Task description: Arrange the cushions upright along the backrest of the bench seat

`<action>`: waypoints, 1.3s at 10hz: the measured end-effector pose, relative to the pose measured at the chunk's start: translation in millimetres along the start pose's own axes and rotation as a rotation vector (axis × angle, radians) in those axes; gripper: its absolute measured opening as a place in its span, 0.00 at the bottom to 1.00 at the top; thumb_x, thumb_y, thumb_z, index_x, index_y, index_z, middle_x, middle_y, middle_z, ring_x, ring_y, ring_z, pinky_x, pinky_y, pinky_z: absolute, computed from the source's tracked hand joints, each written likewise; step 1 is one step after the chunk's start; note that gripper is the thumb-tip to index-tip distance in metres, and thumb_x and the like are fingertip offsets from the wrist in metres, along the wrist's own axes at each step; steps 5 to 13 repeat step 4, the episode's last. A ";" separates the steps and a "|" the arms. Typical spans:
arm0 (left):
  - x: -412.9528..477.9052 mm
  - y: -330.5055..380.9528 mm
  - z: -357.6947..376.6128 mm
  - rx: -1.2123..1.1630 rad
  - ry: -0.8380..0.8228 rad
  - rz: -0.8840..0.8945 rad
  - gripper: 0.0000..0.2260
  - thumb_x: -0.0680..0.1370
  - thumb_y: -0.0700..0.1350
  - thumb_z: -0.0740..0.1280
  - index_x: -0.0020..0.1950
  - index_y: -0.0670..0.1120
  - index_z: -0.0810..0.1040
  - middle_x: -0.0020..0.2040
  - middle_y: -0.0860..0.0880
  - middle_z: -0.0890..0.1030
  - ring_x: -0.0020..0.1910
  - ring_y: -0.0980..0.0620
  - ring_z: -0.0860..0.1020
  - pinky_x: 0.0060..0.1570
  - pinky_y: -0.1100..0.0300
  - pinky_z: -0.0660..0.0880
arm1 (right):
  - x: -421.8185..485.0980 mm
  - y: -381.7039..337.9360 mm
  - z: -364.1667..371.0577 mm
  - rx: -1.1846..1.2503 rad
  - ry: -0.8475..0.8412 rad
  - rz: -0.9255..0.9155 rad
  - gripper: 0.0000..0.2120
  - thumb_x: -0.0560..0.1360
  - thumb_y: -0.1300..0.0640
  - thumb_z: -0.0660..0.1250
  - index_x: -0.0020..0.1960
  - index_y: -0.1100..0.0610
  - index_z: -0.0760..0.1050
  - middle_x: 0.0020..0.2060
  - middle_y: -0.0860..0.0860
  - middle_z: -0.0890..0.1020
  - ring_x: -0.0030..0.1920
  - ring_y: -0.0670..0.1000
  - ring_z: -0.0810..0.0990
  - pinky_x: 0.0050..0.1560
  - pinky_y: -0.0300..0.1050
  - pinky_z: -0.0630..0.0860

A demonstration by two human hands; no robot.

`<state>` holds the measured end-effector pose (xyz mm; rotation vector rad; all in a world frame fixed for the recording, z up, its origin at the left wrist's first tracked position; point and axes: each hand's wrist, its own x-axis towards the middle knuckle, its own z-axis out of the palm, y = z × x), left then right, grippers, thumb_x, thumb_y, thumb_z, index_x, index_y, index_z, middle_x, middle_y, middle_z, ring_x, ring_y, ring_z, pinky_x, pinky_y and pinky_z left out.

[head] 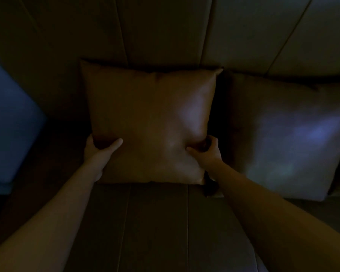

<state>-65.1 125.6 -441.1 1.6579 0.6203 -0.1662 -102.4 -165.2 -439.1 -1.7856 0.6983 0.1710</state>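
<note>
The scene is very dim. A square brown cushion [145, 118] stands upright on the bench seat [155, 222], leaning against the panelled backrest [161, 32]. My left hand [98, 152] grips its lower left edge, thumb across the front. At the lower right edge, my right hand [206, 152] pinches the cushion, thumb pressed into the front. A second, larger cushion [287, 134] stands upright against the backrest just to the right, its left edge close to the first one.
A bluish block-shaped object [10, 124] sits at the left end of the bench. The seat surface in front of the cushions shows lengthwise seams.
</note>
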 end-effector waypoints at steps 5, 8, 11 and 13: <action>-49.8 91.3 29.6 -0.171 0.019 -0.053 0.30 0.74 0.53 0.71 0.74 0.51 0.67 0.73 0.47 0.68 0.69 0.43 0.69 0.64 0.44 0.70 | -34.4 -71.9 -32.2 -0.155 -0.201 0.026 0.35 0.77 0.48 0.65 0.78 0.55 0.52 0.69 0.58 0.71 0.62 0.58 0.75 0.59 0.53 0.75; -49.8 91.3 29.6 -0.171 0.019 -0.053 0.30 0.74 0.53 0.71 0.74 0.51 0.67 0.73 0.47 0.68 0.69 0.43 0.69 0.64 0.44 0.70 | -34.4 -71.9 -32.2 -0.155 -0.201 0.026 0.35 0.77 0.48 0.65 0.78 0.55 0.52 0.69 0.58 0.71 0.62 0.58 0.75 0.59 0.53 0.75; -49.8 91.3 29.6 -0.171 0.019 -0.053 0.30 0.74 0.53 0.71 0.74 0.51 0.67 0.73 0.47 0.68 0.69 0.43 0.69 0.64 0.44 0.70 | -34.4 -71.9 -32.2 -0.155 -0.201 0.026 0.35 0.77 0.48 0.65 0.78 0.55 0.52 0.69 0.58 0.71 0.62 0.58 0.75 0.59 0.53 0.75; -49.8 91.3 29.6 -0.171 0.019 -0.053 0.30 0.74 0.53 0.71 0.74 0.51 0.67 0.73 0.47 0.68 0.69 0.43 0.69 0.64 0.44 0.70 | -34.4 -71.9 -32.2 -0.155 -0.201 0.026 0.35 0.77 0.48 0.65 0.78 0.55 0.52 0.69 0.58 0.71 0.62 0.58 0.75 0.59 0.53 0.75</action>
